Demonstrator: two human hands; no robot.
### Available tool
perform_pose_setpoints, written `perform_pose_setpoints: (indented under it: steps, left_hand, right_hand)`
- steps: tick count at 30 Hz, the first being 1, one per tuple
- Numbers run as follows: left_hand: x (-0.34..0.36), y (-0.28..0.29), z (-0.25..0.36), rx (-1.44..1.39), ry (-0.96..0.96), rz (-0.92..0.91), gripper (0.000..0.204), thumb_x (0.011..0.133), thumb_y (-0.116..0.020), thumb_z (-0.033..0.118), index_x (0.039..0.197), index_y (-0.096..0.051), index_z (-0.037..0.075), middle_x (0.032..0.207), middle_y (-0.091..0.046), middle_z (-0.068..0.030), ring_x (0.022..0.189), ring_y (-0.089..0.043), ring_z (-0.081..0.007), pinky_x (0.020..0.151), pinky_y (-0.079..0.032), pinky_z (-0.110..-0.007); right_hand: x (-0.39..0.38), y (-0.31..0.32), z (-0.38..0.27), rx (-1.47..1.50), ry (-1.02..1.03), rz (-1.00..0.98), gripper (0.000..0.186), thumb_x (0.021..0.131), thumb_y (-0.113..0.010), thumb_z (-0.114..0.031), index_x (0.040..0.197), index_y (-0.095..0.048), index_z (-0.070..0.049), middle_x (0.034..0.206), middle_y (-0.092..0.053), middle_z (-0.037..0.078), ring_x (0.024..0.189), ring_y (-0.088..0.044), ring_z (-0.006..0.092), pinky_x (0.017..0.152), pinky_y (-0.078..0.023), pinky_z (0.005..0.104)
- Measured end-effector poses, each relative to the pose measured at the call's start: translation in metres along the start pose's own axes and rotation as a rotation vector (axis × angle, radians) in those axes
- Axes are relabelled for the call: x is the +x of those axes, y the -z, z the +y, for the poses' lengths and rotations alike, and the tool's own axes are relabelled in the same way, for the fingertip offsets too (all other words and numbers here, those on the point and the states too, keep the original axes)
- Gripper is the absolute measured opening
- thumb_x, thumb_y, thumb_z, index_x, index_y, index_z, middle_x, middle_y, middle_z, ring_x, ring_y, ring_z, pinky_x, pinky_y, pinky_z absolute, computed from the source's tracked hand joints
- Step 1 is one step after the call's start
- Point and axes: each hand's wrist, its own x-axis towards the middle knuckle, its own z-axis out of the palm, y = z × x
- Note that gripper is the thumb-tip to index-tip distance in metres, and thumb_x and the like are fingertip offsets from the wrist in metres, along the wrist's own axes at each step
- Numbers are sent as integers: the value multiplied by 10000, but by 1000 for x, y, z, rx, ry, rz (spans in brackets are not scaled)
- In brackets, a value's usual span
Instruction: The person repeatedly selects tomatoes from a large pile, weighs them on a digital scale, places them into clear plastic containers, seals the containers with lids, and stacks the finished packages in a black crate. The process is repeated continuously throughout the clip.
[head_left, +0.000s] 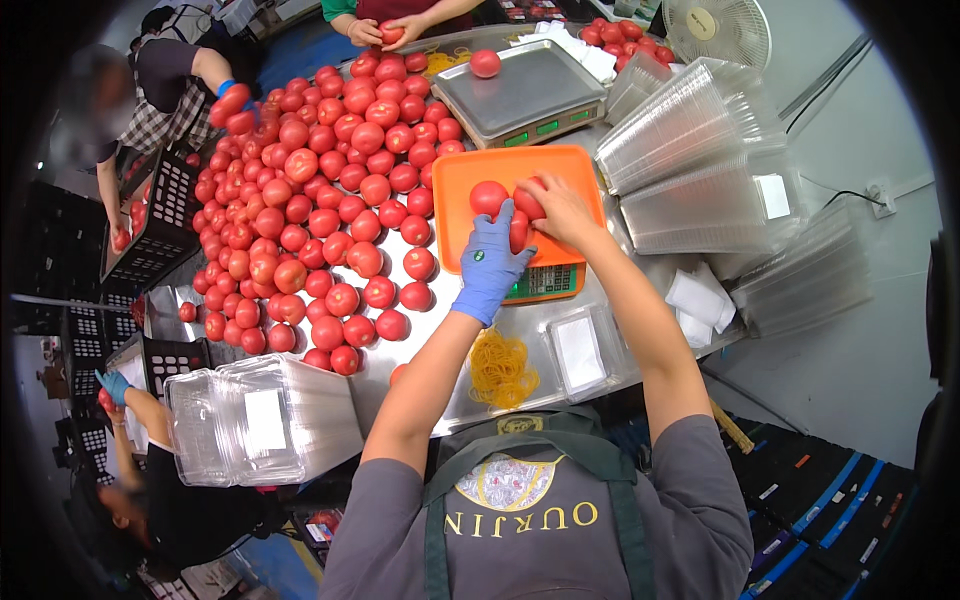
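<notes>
My left hand (490, 262), in a blue glove, rests against red tomatoes (489, 197) lying on an orange tray (470, 170) on top of a scale. My right hand (562, 208), bare, grips a tomato (529, 200) on the same tray, just right of the left hand. Several tomatoes cluster between the two hands. A big heap of red tomatoes (310, 210) covers the metal table (440, 330) to the left of the tray.
A second scale (520, 95) with one tomato stands beyond the tray. Stacks of clear plastic containers (690, 160) lie at right, more (260, 420) at lower left. Yellow rubber bands (500, 370) lie near me. Other people work at the far side and left.
</notes>
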Motion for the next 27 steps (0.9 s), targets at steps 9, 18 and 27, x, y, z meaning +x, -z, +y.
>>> perform_pose_setpoints:
  steps: [9, 18, 27]
  left_hand:
    - [-43, 26, 5, -1323, 226, -188, 703, 798, -728, 263, 1392, -384, 110, 1354, -453, -75, 1176, -531, -237, 942, -490, -361]
    - [-77, 32, 50, -1649, 371, -421, 795, 798, -744, 246, 1457, -313, 141, 1295, -481, -62, 1118, -578, -250, 943, -499, -352]
    - [-123, -33, 57, -273, -301, -659, 696, 706, -685, 47, 1354, -432, 85, 1230, -537, -171, 1109, -550, -333, 946, -458, -384]
  right_hand:
    - [-83, 39, -14, 1946, -526, 151, 629, 874, -437, -505, 1241, -474, 6, 1070, -616, 238, 788, -635, 298, 693, -525, 355]
    - [-154, 57, -27, 2140, -479, 148, 622, 873, -474, -507, 1205, -496, 19, 1043, -618, 235, 754, -628, 277, 619, -522, 338]
    - [-267, 41, -21, 984, -920, -127, 539, 804, -693, -351, 1207, -488, -58, 1029, -604, 140, 774, -628, 196, 587, -518, 298]
